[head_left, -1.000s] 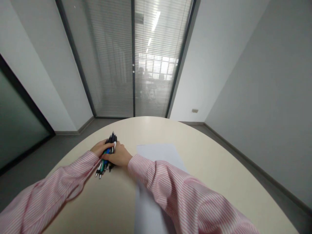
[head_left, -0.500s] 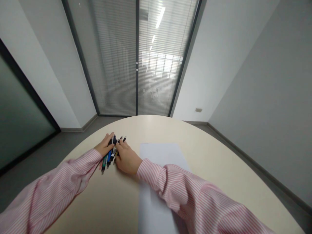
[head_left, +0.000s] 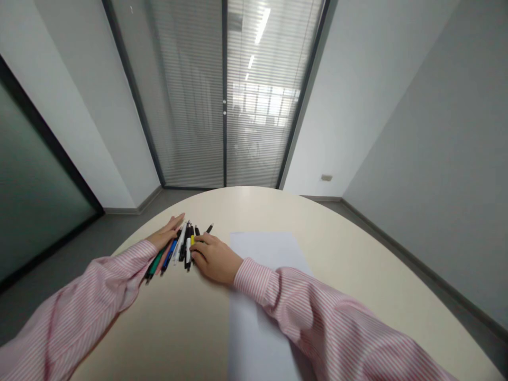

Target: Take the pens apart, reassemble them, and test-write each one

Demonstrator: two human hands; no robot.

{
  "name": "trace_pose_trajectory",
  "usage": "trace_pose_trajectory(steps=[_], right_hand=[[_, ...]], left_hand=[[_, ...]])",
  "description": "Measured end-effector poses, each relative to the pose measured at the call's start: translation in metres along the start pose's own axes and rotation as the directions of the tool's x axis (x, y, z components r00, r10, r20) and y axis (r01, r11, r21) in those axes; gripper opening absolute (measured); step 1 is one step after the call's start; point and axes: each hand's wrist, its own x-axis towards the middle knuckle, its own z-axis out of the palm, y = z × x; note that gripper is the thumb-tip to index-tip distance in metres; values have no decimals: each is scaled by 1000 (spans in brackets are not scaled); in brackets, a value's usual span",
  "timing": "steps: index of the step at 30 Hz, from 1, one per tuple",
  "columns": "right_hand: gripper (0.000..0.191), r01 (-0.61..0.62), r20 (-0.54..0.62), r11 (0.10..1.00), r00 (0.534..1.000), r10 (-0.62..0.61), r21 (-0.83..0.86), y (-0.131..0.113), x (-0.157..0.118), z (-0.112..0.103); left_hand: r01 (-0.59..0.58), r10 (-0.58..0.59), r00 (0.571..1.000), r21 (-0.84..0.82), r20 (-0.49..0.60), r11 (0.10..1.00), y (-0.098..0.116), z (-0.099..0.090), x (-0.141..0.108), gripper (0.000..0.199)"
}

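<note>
Several pens (head_left: pixel 180 246) lie side by side on the pale round table (head_left: pixel 178 328), left of a white paper sheet (head_left: pixel 254 328). Green, pink, blue, white, black and yellow ones show. My left hand (head_left: pixel 165 233) rests along the left side of the pens, fingers stretched out, touching them. At their right side is my right hand (head_left: pixel 216 258), its fingers slightly bent and apart, the fingertips against the yellow and white pens. One black pen tip sticks out beyond my right hand. My right forearm crosses over the paper.
Beyond the table stands a glass partition (head_left: pixel 190 106) with blinds. A white wall with a socket (head_left: pixel 326 178) is at the right, and a dark-framed glass panel (head_left: pixel 35 174) at the left. The table's curved far edge lies just past the pens.
My hands have moved apart, the left to the left and the right to the right. The pens between them have spread from a tight bunch into a wider row.
</note>
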Motion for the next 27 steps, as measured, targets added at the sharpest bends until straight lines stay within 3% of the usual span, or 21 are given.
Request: trace_pose_trajectory(steps=[5,9,12,14,16,19,24,25,27], right_hand=[[17,-47,18,999,999,47,14,0,0,-1],[32,-56,39,998,998,55,26,3,-3,-3],[35,10,92,999,996,-14,47,6,-6,-7],[50,81,149,995,985,-90,63,8,-10,-9],[61,123,194,991,972,-133,60,10,-14,-12],[53,156,211,988,965,-154,9,11,-17,-15],[48,222,232,969,953,-194,-105,10,-16,-18],[47,228,235,965,952,-194,-128,10,-16,-18],[45,236,238,958,952,-194,-164,9,-15,-17]], left_hand=[[-108,108,994,-7,23,994,4,-4,-8,70],[-228,207,970,177,129,958,15,0,-18,74],[-271,215,953,280,215,921,19,1,-21,72],[-276,213,948,281,235,919,19,0,-22,72],[-271,207,949,277,238,922,18,0,-22,72],[-249,193,957,276,216,928,19,0,-21,69],[-254,245,966,138,78,957,13,-16,-30,70],[-287,273,955,141,111,947,9,-20,-35,78],[-413,367,891,140,268,900,-1,-27,-46,101]])
